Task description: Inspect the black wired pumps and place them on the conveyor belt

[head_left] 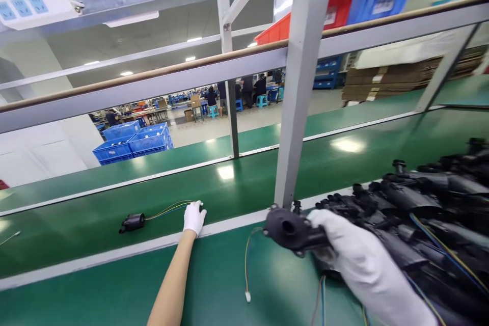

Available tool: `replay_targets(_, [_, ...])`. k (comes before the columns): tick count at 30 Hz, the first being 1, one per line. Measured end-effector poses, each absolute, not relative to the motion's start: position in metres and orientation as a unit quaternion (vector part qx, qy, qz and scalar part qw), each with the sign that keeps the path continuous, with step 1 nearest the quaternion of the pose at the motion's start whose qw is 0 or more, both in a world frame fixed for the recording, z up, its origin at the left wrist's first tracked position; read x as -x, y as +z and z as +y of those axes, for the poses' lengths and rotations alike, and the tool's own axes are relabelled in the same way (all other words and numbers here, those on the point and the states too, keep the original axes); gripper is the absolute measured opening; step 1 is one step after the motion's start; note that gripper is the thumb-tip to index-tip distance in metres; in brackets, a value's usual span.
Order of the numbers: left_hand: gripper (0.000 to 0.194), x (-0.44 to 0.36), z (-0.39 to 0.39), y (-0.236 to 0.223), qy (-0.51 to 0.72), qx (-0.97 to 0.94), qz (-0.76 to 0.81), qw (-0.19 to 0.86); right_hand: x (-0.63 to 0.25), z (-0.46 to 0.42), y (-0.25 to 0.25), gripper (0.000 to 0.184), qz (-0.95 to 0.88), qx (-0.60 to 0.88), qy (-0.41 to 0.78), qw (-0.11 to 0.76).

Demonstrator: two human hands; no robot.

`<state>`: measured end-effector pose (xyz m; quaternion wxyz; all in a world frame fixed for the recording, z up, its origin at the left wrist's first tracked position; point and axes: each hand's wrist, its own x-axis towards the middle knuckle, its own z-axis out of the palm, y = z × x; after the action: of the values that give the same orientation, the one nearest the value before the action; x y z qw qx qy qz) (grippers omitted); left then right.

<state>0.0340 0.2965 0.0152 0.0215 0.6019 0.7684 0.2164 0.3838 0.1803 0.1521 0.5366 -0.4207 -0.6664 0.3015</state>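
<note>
My left hand, in a white glove, is over the green belt. Its fingers are closed at the end of thin yellow and blue wires. These wires run left to a small black cylindrical motor unit lying on the belt. In my right hand, gloved and white-sleeved, is a black plastic motor unit with a round, holed end turned toward me. A thin wire with a white plug hangs near it. The right fingers are partly hidden behind the unit.
A large heap of black motor units with wires lies at the right. A grey metal post rises between the hands. Red and blue bins stand on the shelf above. Blue crates and seated people are beyond.
</note>
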Motion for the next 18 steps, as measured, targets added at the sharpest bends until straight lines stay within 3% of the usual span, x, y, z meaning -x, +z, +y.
replay_targets(6, [0.039, -0.026, 0.29, -0.003, 0.237, -0.596, 0.766, -0.037, -0.361, 0.177, 0.171, 0.05, -0.798, 0.312, 0.174, 0.486])
replay_targets(18, [0.033, 0.008, 0.266, -0.012, 0.212, -0.545, 0.806, -0.092, -0.367, 0.181, 0.154, 0.05, -0.746, 0.334, 0.322, 0.478])
